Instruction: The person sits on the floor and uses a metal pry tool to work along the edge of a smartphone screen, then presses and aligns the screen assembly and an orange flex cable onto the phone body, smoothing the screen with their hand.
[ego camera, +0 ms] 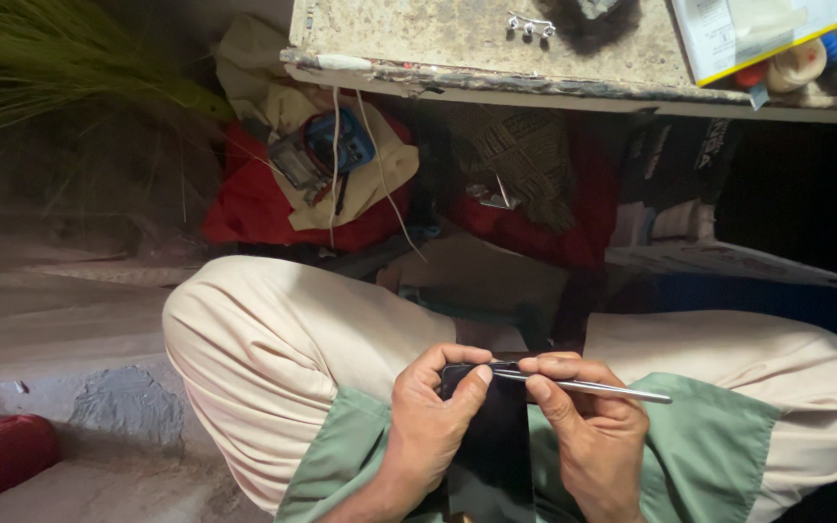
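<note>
The person sat cross-legged on the floor, cream trousers (273, 339) and green shirt hem (719, 436) filling the near half of the view. Far ahead stood a worn tabletop (457, 44), with a heap of red cloth (263, 208) and a small blue device (331, 145) beneath it, and green grass stalks (60, 68) at far left.

Over the lap lay the dark phone (491, 436), its top edge toward the far side. The left hand (433, 412) was clenched around its upper left corner, thumb pressed on the top edge. The right hand (583, 426) pinched a thin metal tool (593, 387) between thumb and forefinger, its tip meeting the phone's top edge just beside the left thumb.

To work that seam well, it seemed best to keep the tool nearly flat against the edge, press lightly, and let the left hand brace the phone firmly against the lap so that a slip ran away from the thumb.
</note>
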The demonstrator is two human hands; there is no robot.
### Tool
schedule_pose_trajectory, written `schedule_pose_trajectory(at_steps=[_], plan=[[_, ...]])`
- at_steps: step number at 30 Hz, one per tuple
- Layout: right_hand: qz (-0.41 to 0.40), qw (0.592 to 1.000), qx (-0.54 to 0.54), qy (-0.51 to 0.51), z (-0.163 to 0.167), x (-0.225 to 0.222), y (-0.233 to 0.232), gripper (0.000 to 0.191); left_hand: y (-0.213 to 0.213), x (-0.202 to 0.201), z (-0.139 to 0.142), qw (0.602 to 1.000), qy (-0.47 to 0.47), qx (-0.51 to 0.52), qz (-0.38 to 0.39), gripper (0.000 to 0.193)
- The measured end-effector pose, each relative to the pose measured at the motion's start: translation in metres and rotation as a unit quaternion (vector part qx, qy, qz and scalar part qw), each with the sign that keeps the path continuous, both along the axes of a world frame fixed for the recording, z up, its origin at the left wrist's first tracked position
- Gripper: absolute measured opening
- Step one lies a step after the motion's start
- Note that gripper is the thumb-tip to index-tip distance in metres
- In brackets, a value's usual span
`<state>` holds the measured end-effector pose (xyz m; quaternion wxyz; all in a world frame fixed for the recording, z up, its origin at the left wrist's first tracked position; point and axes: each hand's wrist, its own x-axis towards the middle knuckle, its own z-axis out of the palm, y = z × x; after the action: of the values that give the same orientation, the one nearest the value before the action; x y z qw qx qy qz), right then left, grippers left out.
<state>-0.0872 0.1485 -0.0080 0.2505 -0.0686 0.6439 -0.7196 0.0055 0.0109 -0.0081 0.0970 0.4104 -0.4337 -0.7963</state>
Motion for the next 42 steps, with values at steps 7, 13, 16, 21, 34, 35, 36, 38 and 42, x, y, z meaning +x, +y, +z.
schedule_pose_trajectory(at_steps=[7, 13, 16, 21, 34, 35, 36, 38, 42], plan=[[0.000, 1.000, -0.014, 0.004, -0.005, 0.001, 0.003, 0.020, 0.000, -0.002, 0.000, 1.000, 0.013, 0.023, 0.009, 0.014], [-0.007, 1.000, -0.019, -0.010, -0.004, 0.001, 0.002, 0.020, -0.008, 0.000, 0.005, 0.989, 0.083, 0.114, 0.041, 0.023], [-0.006, 0.999, -0.032, -0.001, -0.004, 0.001, 0.002, 0.020, -0.007, 0.000, 0.004, 0.994, 0.059, 0.088, 0.028, 0.019], [-0.003, 1.000, -0.012, 0.001, -0.004, 0.001, 0.003, 0.021, -0.002, -0.001, 0.001, 1.000, -0.007, -0.026, -0.003, 0.011], [-0.007, 1.000, -0.006, -0.021, -0.002, 0.003, 0.002, 0.021, -0.010, 0.001, 0.005, 1.000, 0.018, 0.019, 0.000, 0.017], [-0.011, 1.000, -0.004, -0.028, -0.001, 0.001, 0.001, 0.021, -0.011, 0.001, 0.005, 0.999, 0.030, 0.025, 0.003, 0.020], [-0.014, 0.999, -0.002, -0.035, -0.001, -0.001, -0.001, 0.021, -0.012, 0.002, 0.006, 0.999, 0.042, 0.031, 0.005, 0.023], [-0.033, 0.995, -0.051, -0.083, -0.001, -0.008, -0.003, 0.015, -0.013, 0.003, 0.007, 0.999, 0.039, 0.019, -0.002, 0.024], [-0.070, 0.965, -0.148, -0.206, -0.005, -0.024, 0.001, 0.018, -0.013, 0.003, 0.009, 0.999, 0.026, 0.028, 0.001, 0.025]])
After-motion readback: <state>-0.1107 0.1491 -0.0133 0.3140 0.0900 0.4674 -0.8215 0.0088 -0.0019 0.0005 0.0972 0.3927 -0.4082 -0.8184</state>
